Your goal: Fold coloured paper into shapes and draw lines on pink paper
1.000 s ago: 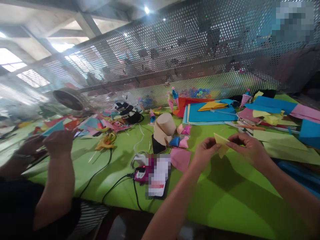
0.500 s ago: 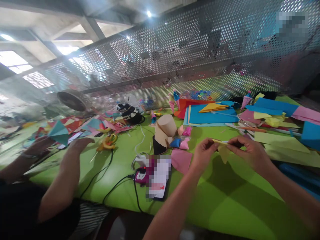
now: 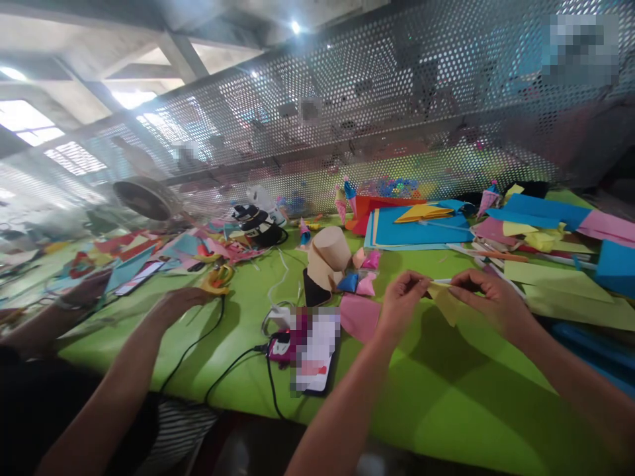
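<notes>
A small piece of yellow paper (image 3: 446,304) hangs point-down between my two hands, just above the green table (image 3: 476,410). My left hand (image 3: 403,301) pinches its left upper corner between thumb and fingers. On the other side, my right hand (image 3: 483,297) pinches the upper right edge, with a bit of white showing near its fingertips. Left of my left hand lies a pink paper sheet (image 3: 358,316), and behind it sit small folded paper pieces, among them a blue one (image 3: 348,283) and a pink one (image 3: 366,285).
A phone (image 3: 320,354) and a purple power bank (image 3: 282,350) with cables lie left of my forearm. Tape rolls (image 3: 331,250) stand behind. Blue sheets (image 3: 421,231) and yellow-green sheets (image 3: 560,274) lie ahead and right. At left, a co-worker's hand (image 3: 183,301) reaches to yellow-handled scissors (image 3: 218,279).
The yellow paper has turned slightly in my fingers, its point shifting a little right. The co-worker's nearer hand has moved right to the scissors; the other has lowered its teal paper.
</notes>
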{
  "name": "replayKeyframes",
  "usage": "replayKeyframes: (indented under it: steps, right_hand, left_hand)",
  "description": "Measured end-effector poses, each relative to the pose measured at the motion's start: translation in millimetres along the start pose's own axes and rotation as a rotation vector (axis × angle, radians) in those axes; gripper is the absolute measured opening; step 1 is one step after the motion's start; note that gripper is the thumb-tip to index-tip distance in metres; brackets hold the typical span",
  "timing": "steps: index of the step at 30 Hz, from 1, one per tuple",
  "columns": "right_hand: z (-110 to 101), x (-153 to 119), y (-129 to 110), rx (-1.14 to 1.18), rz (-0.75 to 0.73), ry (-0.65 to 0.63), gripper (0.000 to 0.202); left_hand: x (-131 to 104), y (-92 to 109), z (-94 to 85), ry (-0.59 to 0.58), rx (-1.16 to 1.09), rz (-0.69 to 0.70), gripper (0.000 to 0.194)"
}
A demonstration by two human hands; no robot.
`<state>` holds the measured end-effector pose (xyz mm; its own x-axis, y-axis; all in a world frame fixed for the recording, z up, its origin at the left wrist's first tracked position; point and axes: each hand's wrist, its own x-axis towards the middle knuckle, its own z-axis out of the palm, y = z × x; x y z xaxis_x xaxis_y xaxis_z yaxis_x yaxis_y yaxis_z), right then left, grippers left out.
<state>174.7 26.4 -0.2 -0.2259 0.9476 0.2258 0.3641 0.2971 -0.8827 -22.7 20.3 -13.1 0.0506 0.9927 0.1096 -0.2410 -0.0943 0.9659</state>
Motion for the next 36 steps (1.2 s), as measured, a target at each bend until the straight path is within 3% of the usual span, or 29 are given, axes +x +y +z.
replayKeyframes:
  steps: [7,12,22,28,30,32,34,36]
  right_hand:
    - [1,2,4,0.055,0.037,0.006,0.032]
    - [3,6,11,0.099,0.042,0.006,0.036]
    - [7,7,17,0.112,0.002,0.174,0.031]
    - [-9,15,28,0.056,0.007,0.236,0.026]
    - [-16,18,29,-0.011,-0.015,0.163,0.027]
    - [-18,19,28,-0.103,-0.037,0.005,0.026]
    - [-12,17,26,-0.162,-0.03,-0.103,0.017]
    - [-3,14,23,-0.226,-0.023,-0.192,0.007]
  left_hand:
    - [4,-1,-3.5,-0.003,0.018,-0.002,0.031]
    - [6,-3,-5.5,-0.038,-0.018,-0.102,0.047]
    - [3,-5,-3.4,-0.117,-0.088,-0.193,0.047]
    - [10,-10,-9.4,0.073,0.018,-0.162,0.04]
    - [15,-7,-17.3,0.211,0.052,-0.105,0.037]
    - [19,-3,-26.4,0.338,0.034,-0.061,0.039]
    - [22,1,-34.3,0.421,0.006,-0.032,0.044]
    - [26,4,-38.8,0.425,-0.007,0.007,0.047]
